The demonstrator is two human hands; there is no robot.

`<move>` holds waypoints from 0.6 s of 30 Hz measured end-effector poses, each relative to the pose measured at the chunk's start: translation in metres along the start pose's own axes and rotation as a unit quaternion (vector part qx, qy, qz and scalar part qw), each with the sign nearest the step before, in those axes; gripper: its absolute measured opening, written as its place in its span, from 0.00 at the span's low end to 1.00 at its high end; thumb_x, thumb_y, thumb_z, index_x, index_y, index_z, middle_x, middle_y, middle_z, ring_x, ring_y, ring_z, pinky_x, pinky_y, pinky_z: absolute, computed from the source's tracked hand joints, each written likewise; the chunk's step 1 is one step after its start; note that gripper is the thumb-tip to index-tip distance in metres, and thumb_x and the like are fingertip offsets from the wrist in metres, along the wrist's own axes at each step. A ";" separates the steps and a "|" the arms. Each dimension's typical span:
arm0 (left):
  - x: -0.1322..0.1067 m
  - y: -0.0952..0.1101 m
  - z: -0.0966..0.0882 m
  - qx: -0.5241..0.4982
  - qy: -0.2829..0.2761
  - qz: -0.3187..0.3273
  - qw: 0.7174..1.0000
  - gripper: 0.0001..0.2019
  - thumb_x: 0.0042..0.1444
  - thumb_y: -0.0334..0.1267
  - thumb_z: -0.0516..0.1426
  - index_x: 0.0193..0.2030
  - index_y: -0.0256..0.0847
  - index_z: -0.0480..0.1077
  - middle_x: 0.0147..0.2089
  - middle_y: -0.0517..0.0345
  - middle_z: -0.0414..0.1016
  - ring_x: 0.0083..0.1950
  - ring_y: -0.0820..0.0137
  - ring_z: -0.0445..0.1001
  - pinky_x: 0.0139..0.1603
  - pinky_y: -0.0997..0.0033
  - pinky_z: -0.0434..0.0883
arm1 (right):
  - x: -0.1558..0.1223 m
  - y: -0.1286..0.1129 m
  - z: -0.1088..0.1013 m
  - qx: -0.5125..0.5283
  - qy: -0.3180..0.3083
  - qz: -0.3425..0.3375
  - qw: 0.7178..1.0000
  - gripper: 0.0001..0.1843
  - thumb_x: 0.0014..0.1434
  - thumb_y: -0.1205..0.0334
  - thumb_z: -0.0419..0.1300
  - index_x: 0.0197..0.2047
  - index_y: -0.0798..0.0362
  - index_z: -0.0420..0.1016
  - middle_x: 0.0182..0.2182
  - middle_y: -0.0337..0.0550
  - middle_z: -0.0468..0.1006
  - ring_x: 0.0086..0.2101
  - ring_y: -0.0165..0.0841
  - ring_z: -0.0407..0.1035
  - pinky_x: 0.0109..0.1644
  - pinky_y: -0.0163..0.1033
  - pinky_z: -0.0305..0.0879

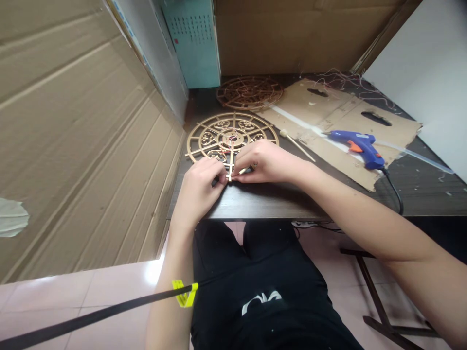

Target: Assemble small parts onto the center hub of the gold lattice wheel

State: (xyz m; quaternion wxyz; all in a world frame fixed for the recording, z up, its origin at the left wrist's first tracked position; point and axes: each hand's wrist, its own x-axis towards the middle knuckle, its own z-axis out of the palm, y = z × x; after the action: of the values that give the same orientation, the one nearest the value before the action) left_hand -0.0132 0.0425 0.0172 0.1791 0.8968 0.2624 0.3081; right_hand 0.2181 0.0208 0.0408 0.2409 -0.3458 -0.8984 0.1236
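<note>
The gold wheel (241, 139) lies flat on the dark table (255, 206), near the cardboard wall (127, 126) at the left, and both hands work at its near edge. A narrow gold bar (231, 158) runs from the middle of the wheel toward the person. The left hand (200, 187) is bent, with its thumb and fingers close to the near end of this bar; if they really pinch it, I cannot tell. The right hand (269, 163) comes from the other side, also with bent fingers, the tips gathered at the same end; what they grip is too small to tell. Just beside the wheel is a wooden stick (299, 147) with a thick head. Behind the wheel lies a brown wheel (223, 95), and at the right a blue glue gun (372, 151) rests on a cardboard sheet (339, 113).
</note>
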 end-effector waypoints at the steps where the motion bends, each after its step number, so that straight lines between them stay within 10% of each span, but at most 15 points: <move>1: 0.000 0.000 0.000 0.000 0.000 0.000 1.000 0.11 0.61 0.24 0.57 0.32 0.43 0.63 0.35 0.59 0.71 0.41 0.65 0.69 0.44 0.63 0.65 | 0.000 0.000 0.000 0.000 -0.001 0.001 1.000 0.10 0.67 0.65 0.62 0.36 0.53 0.84 0.33 0.43 0.84 0.35 0.31 0.74 0.41 0.38 0.62; 18: 0.000 -0.001 0.001 0.000 0.000 -0.004 1.000 0.12 0.61 0.24 0.58 0.32 0.43 0.63 0.35 0.58 0.72 0.41 0.64 0.69 0.45 0.62 0.66 | 0.001 0.000 -0.001 0.000 -0.008 0.005 1.000 0.10 0.67 0.64 0.62 0.35 0.54 0.83 0.32 0.42 0.82 0.34 0.31 0.73 0.41 0.38 0.62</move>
State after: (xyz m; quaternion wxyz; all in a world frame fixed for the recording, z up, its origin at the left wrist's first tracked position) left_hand -0.0133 0.0428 0.0162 0.1807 0.8957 0.2660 0.3070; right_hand 0.2179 0.0213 0.0416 0.2328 -0.3491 -0.8987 0.1273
